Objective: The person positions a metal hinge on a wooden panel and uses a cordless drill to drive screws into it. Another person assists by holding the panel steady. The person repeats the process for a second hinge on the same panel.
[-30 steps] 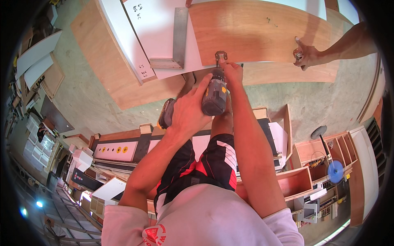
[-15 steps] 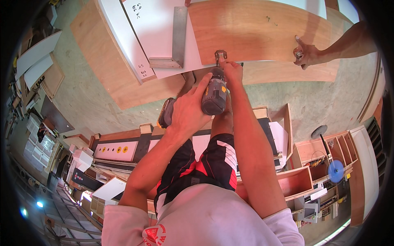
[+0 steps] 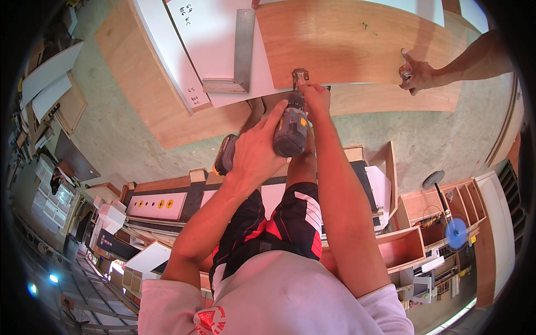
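My left hand [image 3: 255, 152] is wrapped round the grip of a dark grey cordless drill [image 3: 290, 134] with small yellow marks. Its chuck points away from me, toward the near edge of a brown wooden panel [image 3: 346, 44]. At that edge sits a metal cabinet hinge [image 3: 300, 73], pinched by the fingers of my right hand [image 3: 317, 100]. The drill's tip is close to the hinge; my fingers hide whether they touch. Several small screws [image 3: 365, 27] lie farther up the panel.
At the right, another person's hand [image 3: 419, 72] rests on the panel with a small metal piece. A metal square [image 3: 243, 56] lies on the white board [image 3: 215, 33] to the left. Behind me are wooden cabinet boxes [image 3: 402, 248] and a blue fan [image 3: 456, 233].
Almost nothing differs. Both my hands, the drill and the hinge keep their places, and the fan's blades have turned.
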`<act>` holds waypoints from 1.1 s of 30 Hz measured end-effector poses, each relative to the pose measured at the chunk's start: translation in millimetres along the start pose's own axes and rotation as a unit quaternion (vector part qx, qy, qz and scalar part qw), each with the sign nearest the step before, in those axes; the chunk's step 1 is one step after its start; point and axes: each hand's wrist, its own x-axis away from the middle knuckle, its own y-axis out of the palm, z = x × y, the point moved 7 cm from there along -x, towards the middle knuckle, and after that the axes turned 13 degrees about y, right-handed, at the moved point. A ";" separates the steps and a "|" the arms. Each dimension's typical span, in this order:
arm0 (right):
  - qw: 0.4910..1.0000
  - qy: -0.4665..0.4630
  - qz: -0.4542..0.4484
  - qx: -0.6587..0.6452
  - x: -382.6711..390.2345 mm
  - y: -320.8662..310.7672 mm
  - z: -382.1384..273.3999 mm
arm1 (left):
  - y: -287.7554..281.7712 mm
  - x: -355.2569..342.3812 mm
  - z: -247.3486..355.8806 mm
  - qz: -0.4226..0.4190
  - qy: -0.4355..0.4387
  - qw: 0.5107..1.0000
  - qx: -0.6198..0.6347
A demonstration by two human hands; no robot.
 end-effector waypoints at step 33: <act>0.999 -0.030 0.003 0.013 0.2 -0.7 -3.0 | 0.6 -5.6 0.9 0.007 -0.068 0.996 0.052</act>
